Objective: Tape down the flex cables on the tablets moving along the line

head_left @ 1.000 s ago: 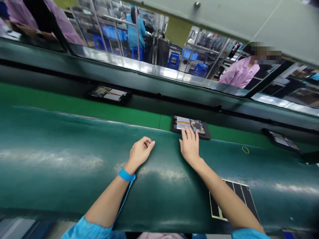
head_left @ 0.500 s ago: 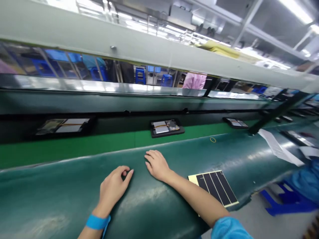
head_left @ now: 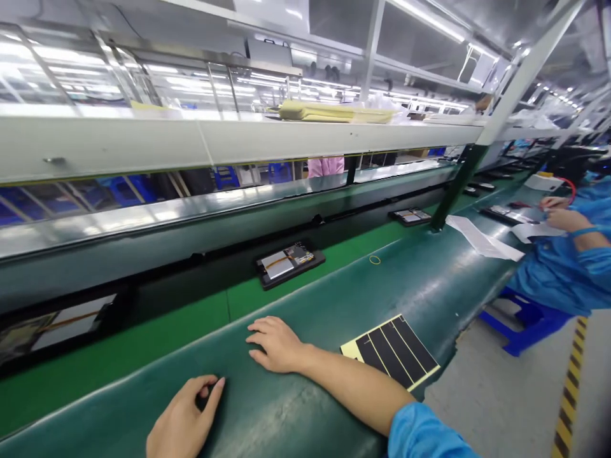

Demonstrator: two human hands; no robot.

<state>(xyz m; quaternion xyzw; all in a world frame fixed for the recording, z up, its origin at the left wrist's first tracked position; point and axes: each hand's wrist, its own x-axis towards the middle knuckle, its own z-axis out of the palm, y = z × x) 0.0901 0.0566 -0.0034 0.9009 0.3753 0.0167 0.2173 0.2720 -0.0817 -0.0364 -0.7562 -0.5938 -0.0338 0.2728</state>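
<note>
My right hand [head_left: 274,345] rests palm down on the green tabletop [head_left: 296,407], fingers spread, with nothing in it. To its left, my left hand [head_left: 184,416] lies on the same surface with curled fingers and the thumb apart from them. No object shows in its grasp. Beyond my right hand, an opened tablet [head_left: 290,262] with a silver battery and circuit board exposed sits in a black tray on the green conveyor belt [head_left: 214,318]. By my right forearm lies a yellow sheet of black adhesive strips [head_left: 394,350].
More opened devices lie on the belt, one at left [head_left: 71,321] and one farther right [head_left: 410,216]. A yellow rubber band [head_left: 375,259] and white papers [head_left: 482,238] lie on the tabletop. A dark green post [head_left: 458,187] rises there. A co-worker's hands [head_left: 563,216] are at far right.
The view has turned to the right, bringing a co-worker's hands into sight. Both my hands now appear lower and farther left in the picture, their poses much the same.
</note>
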